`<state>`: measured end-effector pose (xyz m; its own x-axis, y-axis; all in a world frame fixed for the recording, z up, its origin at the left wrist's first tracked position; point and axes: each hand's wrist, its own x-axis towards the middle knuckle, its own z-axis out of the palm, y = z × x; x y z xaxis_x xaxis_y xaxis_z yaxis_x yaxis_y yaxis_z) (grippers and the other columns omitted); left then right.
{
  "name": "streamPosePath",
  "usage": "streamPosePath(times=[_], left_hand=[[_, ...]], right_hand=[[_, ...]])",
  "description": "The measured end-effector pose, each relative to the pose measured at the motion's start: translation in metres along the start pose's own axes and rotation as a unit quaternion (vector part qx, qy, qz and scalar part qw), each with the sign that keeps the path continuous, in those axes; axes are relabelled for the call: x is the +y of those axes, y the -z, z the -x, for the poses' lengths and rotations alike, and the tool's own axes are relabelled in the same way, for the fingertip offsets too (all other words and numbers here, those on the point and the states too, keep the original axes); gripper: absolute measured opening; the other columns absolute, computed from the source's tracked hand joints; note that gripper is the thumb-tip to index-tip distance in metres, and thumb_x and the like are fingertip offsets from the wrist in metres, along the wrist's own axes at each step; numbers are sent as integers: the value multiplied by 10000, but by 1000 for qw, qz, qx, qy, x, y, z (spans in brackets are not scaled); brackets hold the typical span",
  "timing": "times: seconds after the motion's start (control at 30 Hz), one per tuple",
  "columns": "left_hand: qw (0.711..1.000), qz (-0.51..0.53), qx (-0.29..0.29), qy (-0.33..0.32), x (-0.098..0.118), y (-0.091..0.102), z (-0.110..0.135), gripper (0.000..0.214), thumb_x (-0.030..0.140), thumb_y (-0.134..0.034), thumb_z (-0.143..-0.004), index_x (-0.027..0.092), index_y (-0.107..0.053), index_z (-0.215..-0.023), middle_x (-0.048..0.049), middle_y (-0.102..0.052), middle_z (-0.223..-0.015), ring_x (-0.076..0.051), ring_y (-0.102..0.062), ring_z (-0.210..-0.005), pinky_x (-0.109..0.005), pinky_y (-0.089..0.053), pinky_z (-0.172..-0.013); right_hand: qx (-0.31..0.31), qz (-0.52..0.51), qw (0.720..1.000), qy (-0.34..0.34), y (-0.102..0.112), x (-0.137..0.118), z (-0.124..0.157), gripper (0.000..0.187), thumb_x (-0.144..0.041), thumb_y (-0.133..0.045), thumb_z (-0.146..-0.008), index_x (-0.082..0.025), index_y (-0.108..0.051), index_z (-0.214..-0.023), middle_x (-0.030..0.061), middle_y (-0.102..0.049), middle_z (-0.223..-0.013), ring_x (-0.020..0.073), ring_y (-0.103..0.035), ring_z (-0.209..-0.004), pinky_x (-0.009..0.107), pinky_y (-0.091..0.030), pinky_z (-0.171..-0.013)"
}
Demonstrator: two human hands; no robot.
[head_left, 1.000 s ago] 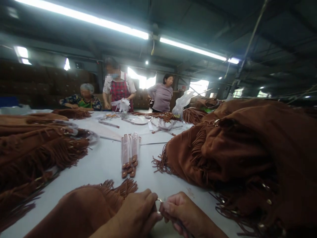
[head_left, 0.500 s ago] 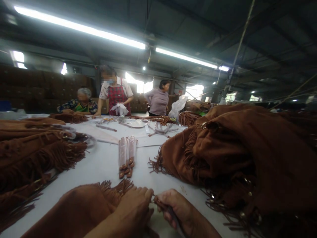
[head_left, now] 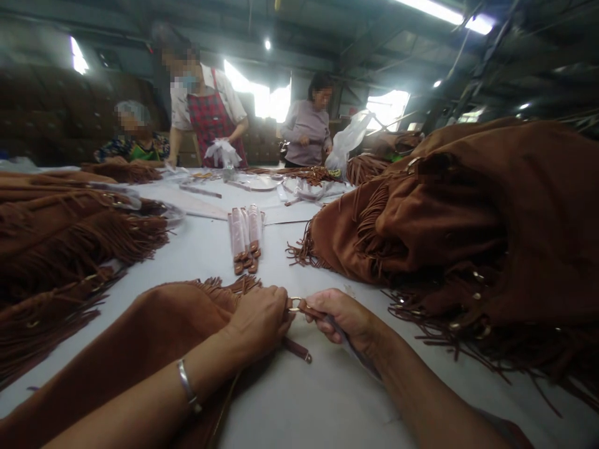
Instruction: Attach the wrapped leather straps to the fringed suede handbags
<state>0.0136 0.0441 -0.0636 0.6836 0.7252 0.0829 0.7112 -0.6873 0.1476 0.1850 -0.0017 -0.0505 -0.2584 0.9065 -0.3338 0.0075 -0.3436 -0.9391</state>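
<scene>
Left hand (head_left: 259, 319) pinching suede bag (head_left: 159, 330), right hand (head_left: 340, 315) pinching strap (head_left: 306, 308), metal ring (head_left: 294, 304) held between both for close work.

Strap bundle (head_left: 245, 240) lies on the table (head_left: 318, 399). Right of it, a heap of fringed bags (head_left: 444, 218); left, a second heap (head_left: 60, 237); before it, a single bag (head_left: 159, 324). Behind it, a standing co-worker (head_left: 206, 106) and another co-worker (head_left: 306, 125).

No legible text, no readable labels or brands — no numbers, no signs
</scene>
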Motion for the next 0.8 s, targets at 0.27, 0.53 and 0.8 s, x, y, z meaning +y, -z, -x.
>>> streamPosePath(times=[0.27, 0.53, 0.8], left_hand=[[1000, -10, 22, 11, -4, -4, 1, 169, 282, -413, -857, 161, -530, -835, -75, -624, -801, -241, -595, -751, -337, -430, -657], [1000, 7, 1, 12, -9, 1, -2, 211, 377, -446, -838, 189, -539, -806, -49, -635, -743, -220, -603, -687, -289, -400, -578], [998, 9, -57, -10, -20, 21, 9, 777, 556, -643, -620, 144, -422, -1240, -147, -537, -1171, -319, -491, -1051, -406, -401, -856]], right_hand=[[11, 13, 1000, -6, -10, 3, -1, 341, -435, -481, -807, -125, -534, -676, -67, -391, -424, 24, -281, -318, 139, -194, -298], [15, 47, 999, -4, -14, 2, -1, 330, -419, -405, -832, -135, -511, -700, -70, -367, -437, 34, -261, -325, 148, -202, -315], [105, 428, 898, 21, 5, 10, -11, 332, -308, -347, -858, -112, -584, -732, 54, -594, -621, 110, -526, -521, 208, -364, -494]])
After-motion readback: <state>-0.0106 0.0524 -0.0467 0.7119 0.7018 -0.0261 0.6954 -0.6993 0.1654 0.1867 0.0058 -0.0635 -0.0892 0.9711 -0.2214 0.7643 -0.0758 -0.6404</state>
